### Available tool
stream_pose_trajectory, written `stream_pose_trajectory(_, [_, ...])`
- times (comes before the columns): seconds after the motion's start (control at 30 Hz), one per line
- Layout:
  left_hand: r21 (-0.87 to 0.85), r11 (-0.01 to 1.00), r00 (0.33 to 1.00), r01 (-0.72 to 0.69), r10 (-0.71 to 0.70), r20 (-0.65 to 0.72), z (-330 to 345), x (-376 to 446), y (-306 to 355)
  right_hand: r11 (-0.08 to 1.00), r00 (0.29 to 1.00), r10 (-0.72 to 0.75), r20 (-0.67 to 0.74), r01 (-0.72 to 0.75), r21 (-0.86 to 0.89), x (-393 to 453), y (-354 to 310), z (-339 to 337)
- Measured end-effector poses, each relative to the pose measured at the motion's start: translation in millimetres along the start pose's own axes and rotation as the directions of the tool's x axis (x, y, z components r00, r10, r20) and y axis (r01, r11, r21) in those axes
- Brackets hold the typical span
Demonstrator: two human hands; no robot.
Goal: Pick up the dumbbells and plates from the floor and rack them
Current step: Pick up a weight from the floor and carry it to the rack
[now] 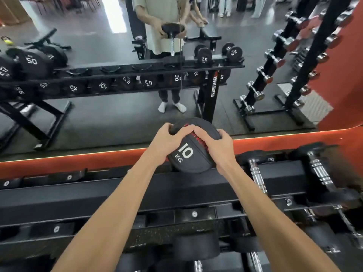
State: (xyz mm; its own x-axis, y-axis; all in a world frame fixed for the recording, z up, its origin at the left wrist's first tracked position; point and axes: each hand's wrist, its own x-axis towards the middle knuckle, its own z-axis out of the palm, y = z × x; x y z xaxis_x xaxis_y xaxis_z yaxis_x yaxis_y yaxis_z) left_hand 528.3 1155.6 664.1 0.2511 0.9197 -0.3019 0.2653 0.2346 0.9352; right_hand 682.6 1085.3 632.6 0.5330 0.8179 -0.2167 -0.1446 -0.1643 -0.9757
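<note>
Head view: your left hand and right hand grip the 10 kg dumbbell by its end, held above the rack; racked dumbbells sit right of your grip, open slots left.

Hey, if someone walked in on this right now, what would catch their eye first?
The black 10 KG dumbbell at centre, gripped by the left hand and right hand above the rack's top rail. Behind it, a wall mirror reflects the person and the numbered dumbbells. Two chrome-handled dumbbells sit racked at right.
</note>
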Motion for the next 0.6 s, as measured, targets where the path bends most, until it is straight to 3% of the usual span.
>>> stream_pose_trajectory(0.27, [0.124, 0.990, 0.941, -0.070, 0.025, 0.337, -20.5, -21.2, -2.1, 0.998, 0.997, -0.022, 0.078, 0.027, -0.064, -18.5, -2.3, -11.7])
stream_pose_trajectory(0.4, [0.129, 0.992, 0.945, -0.007, -0.036, 0.326, -16.7, -39.0, -7.6, 0.985, 0.992, -0.043, 0.120, 0.062, -0.160, -35.5, 7.3, -25.2])
stream_pose_trajectory(0.6, [0.212, 0.976, 0.948, -0.047, -0.023, 0.317, -13.5, -62.5, -22.6, 0.985, 0.979, -0.042, 0.199, 0.074, -0.154, -56.2, 28.3, -40.6])
